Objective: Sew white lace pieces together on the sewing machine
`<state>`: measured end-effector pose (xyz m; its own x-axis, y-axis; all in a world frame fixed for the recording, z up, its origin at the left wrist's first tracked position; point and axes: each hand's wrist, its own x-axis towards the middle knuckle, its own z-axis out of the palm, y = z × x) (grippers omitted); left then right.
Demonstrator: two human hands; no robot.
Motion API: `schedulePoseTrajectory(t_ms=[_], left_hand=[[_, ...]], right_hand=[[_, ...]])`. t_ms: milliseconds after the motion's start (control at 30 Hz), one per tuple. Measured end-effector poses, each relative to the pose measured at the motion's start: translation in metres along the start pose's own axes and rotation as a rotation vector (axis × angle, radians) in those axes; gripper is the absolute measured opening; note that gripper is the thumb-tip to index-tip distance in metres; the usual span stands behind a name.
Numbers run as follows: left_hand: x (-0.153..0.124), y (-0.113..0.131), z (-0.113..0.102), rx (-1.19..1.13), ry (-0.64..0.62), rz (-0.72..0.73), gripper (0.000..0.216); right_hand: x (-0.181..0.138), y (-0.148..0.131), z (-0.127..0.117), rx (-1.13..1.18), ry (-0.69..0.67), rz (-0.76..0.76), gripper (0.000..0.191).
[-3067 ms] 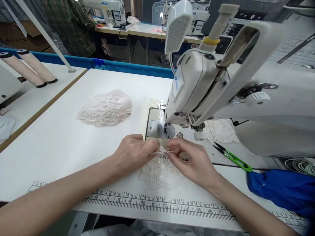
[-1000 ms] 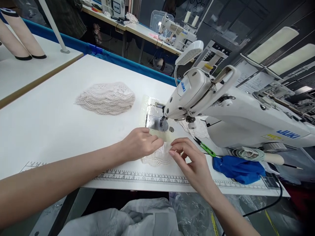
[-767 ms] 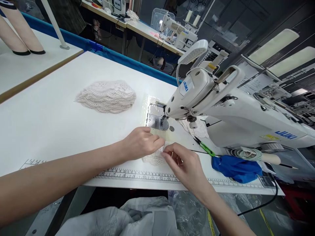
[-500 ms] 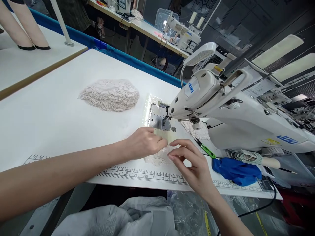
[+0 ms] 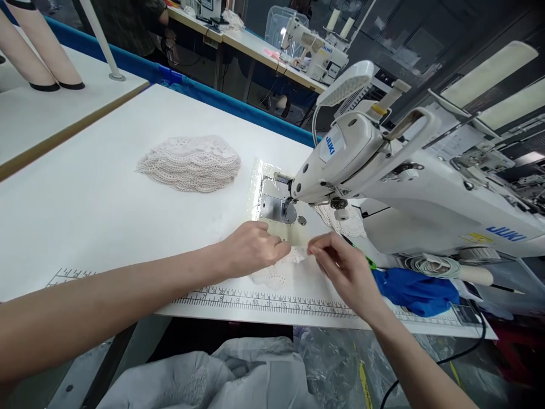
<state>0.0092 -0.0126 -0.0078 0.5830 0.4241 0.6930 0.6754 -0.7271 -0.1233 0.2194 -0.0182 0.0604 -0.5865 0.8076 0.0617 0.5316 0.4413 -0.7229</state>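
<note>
A white lace piece (image 5: 272, 277) with a scalloped, holed edge lies on the table in front of the sewing machine's needle plate (image 5: 272, 209). My left hand (image 5: 258, 245) is closed over its upper part, fingers curled and partly hiding it. To the right, my right hand (image 5: 340, 261) pinches thumb and fingers together just beyond the lace's right tip. Whatever sits in that pinch is too small to make out. The white sewing machine (image 5: 340, 153) stands behind both hands. A pile of similar lace pieces (image 5: 191, 165) rests farther back on the left.
More lace (image 5: 343, 220) lies under the machine arm. Green snips (image 5: 370, 262), partly hidden by my right hand, and a blue cloth (image 5: 419, 291) are at the right. A printed ruler (image 5: 272, 304) runs along the front edge. Behind, a person's arm (image 5: 168, 34) shows beside another table.
My right hand has moved right, away from the left hand, and its parted fingers have closed into a pinch. My left hand stays on the lace. The view has shifted slightly.
</note>
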Motion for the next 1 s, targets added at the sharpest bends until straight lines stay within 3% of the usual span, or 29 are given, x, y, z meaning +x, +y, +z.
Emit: schedulePoseTrajectory(t_ms=[33, 133, 200, 267, 333, 400, 433, 567, 667, 1000], left_hand=[[-0.001, -0.001, 0.001, 0.012, -0.007, -0.014, 0.032], [-0.004, -0.004, 0.003, -0.007, -0.002, -0.084, 0.028], [-0.005, -0.005, 0.004, -0.059, -0.002, -0.146, 0.024], [-0.006, -0.004, 0.004, -0.128, -0.016, -0.198, 0.021], [-0.006, -0.003, 0.003, -0.174, -0.035, -0.219, 0.019], [-0.005, -0.002, 0.002, -0.194, -0.044, -0.214, 0.018], [-0.004, -0.001, 0.001, -0.196, -0.042, -0.206, 0.018], [-0.001, 0.000, -0.002, -0.195, -0.049, -0.190, 0.023], [0.000, 0.001, -0.002, -0.205, -0.067, -0.198, 0.027], [0.002, -0.003, -0.002, -0.276, -0.142, -0.252, 0.028]], right_hand=[[-0.007, -0.003, -0.006, -0.013, -0.113, 0.053, 0.015], [-0.037, -0.008, -0.023, -0.101, -0.727, 0.108, 0.015], [-0.058, -0.002, -0.032, -0.293, -0.803, 0.095, 0.032], [-0.070, 0.007, -0.038, -0.475, -0.645, 0.023, 0.042], [-0.071, 0.012, -0.038, -0.502, -0.399, 0.029, 0.027], [-0.060, 0.011, -0.034, -0.297, -0.227, 0.093, 0.010], [-0.052, 0.008, -0.030, -0.138, -0.189, 0.141, 0.014], [-0.017, 0.006, -0.014, 0.470, -0.183, 0.340, 0.018], [0.001, 0.016, -0.004, 0.746, -0.143, 0.423, 0.020], [0.024, 0.036, -0.001, 0.891, -0.102, 0.509, 0.023]])
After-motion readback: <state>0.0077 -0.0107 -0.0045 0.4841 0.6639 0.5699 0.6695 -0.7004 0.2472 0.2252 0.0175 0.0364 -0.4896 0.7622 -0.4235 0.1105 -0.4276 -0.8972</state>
